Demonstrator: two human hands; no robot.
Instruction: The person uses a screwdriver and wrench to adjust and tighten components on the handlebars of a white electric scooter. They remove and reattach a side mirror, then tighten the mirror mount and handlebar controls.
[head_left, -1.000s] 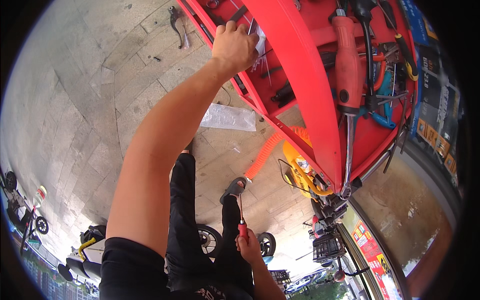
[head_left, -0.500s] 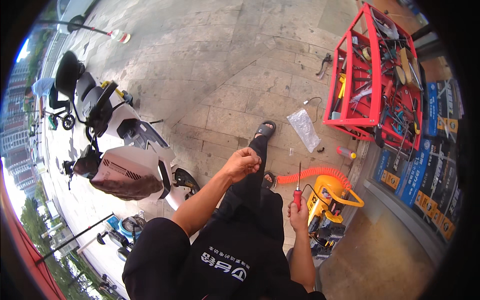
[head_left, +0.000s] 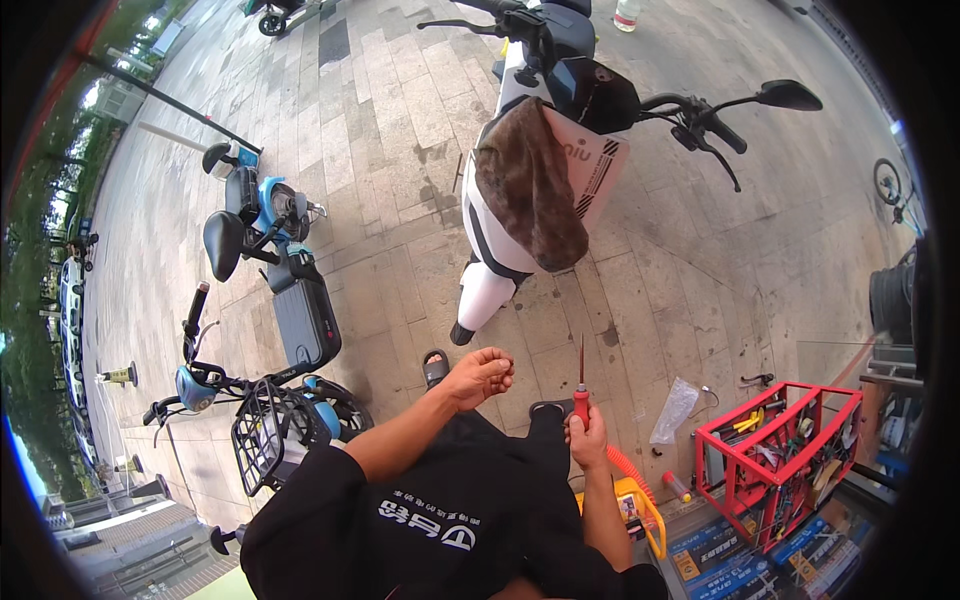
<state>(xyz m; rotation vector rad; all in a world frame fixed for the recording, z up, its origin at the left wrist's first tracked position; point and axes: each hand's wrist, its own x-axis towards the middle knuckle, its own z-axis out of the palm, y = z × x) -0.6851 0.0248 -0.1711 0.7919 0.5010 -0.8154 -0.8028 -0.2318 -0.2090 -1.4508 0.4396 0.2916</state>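
Note:
My right hand (head_left: 587,436) is wrapped round the red handle of a screwdriver (head_left: 582,388), whose long thin shaft points up and away from me. To its left, my left hand (head_left: 482,378) is closed, thumb and fingers pinched together in front of my body. Whatever it may hold is hidden or too small to make out. Ahead of both hands stands a white scooter (head_left: 487,290) with a brown cloth (head_left: 530,185) draped over its front. Neither hand touches the scooter.
A red tool rack (head_left: 708,437) full of tools stands at the right, near a plastic bag (head_left: 677,410) on the paving. Close to my right forearm are a yellow machine (head_left: 655,530) and its orange coiled hose (head_left: 630,466). A blue electric bike with a basket (head_left: 262,432) stands at the left.
My view and body have turned left, so the scooter is now straight ahead and the tool rack lower right. My right hand still holds the screwdriver; my left stays pinched.

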